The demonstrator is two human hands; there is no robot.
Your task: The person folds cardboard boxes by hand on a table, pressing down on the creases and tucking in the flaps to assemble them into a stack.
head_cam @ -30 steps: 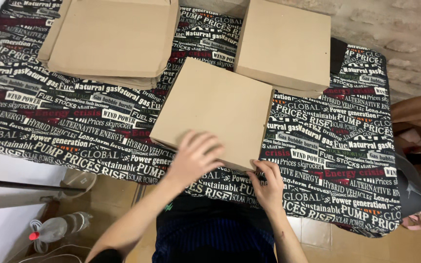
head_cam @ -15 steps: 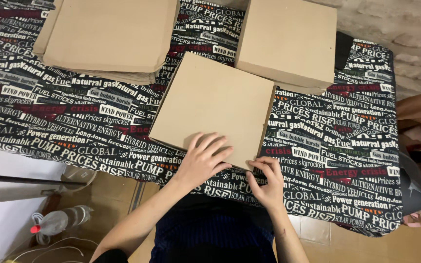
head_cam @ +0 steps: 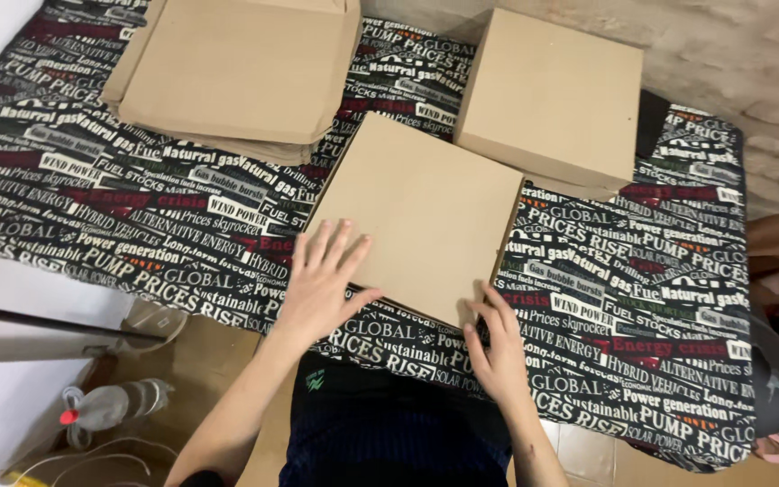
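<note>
Left hand (head_cam: pixel 325 281) flat, fingers spread on the flat cardboard box (head_cam: pixel 421 212), right hand (head_cam: pixel 498 347) gripping its near corner, cardboard stack (head_cam: pixel 236 72) beyond the box on the bench (head_cam: pixel 92 198)

Left hand (head_cam: pixel 325 281) and right hand (head_cam: pixel 499 347) press flat cardboard box (head_cam: pixel 418 216) (unfolded).

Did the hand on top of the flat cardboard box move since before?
Yes, a little. The left hand slid toward the person along the cardboard box: earlier its fingers reached further up the lid, now they lie nearer the box's near edge. The box stayed put on the printed cloth.
</note>
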